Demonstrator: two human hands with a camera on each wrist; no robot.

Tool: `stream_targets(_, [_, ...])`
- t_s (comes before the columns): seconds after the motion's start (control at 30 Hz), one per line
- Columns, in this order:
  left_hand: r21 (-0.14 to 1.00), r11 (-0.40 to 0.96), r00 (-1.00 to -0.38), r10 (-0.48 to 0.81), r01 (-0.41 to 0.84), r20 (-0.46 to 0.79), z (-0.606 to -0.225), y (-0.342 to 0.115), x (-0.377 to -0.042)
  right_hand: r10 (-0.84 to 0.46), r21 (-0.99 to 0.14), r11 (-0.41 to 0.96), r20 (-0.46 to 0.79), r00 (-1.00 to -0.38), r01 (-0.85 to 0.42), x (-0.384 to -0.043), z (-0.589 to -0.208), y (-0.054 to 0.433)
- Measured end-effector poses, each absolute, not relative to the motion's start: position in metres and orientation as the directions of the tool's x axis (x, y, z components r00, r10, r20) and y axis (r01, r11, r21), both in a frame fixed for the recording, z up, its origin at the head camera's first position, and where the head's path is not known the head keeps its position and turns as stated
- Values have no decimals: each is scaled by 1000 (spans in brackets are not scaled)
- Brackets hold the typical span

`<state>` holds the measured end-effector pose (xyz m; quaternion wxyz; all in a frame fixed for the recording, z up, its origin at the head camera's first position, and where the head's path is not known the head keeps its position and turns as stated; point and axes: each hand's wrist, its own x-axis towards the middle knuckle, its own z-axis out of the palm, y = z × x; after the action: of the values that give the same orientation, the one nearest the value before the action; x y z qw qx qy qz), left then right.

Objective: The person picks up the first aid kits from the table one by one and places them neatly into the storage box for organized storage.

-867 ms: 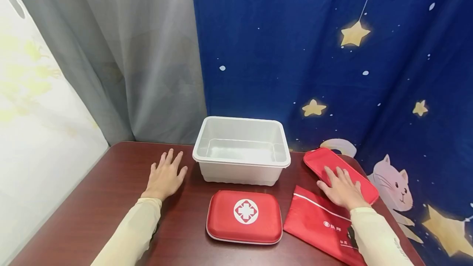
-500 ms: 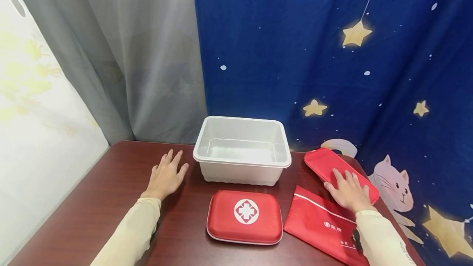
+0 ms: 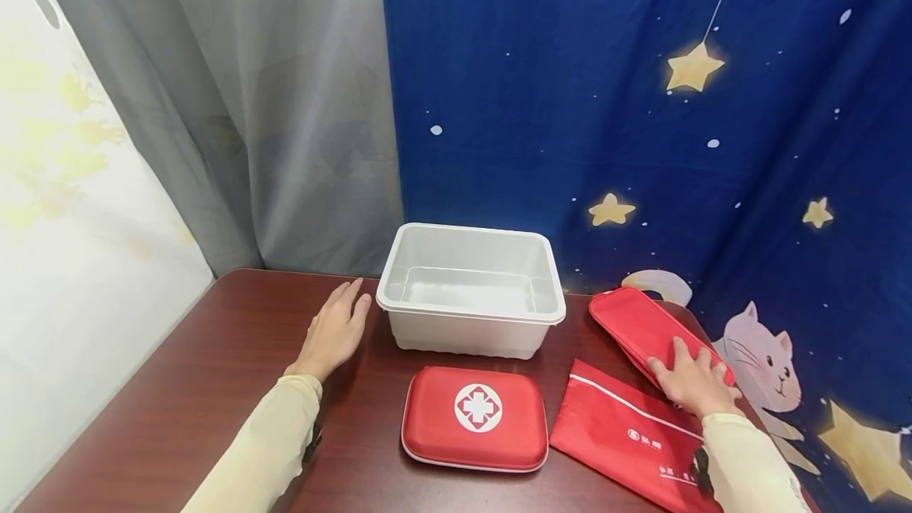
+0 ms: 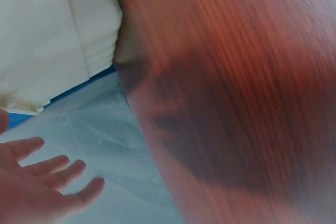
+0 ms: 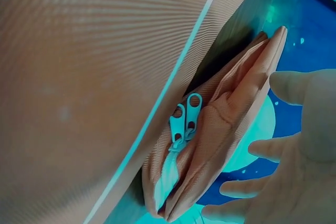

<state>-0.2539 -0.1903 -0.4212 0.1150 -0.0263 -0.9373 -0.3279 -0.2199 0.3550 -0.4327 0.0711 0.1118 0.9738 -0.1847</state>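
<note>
Right hand (image 3: 698, 385), lower right: fingers extended over red zip pouch (image 3: 636, 321). Left hand (image 3: 332, 336), centre-left: fingers straight, beside white tub (image 3: 463, 334).

- Tabletop (image 3: 214, 370) runs free to the left of my left hand (image 3: 332, 337); the white bin (image 3: 466, 336) stands just beside its right.
- I can reach into the white bin only from above, over its raised walls.
- A narrow gap separates it from the red pouch (image 3: 637, 324).
- The red case (image 3: 475, 422) and flat bag (image 3: 620, 432) nearly touch, leaving me hardly any passage.

Tub (image 3: 466, 335) stands behind case (image 3: 435, 422), left of 2 pouches (image 3: 634, 323).
</note>
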Motion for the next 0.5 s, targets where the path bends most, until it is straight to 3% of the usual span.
stream_targets(0.2, [701,687,-956,-30,193,292,-417,-184,-256,223,-362,886,-218,-950,291,-218,-433,358])
stream_targets(0.5, [738,620,-941,2,266,338,-405,-173,-259,305,-380,841,-258,-917,386,-214,-431,364])
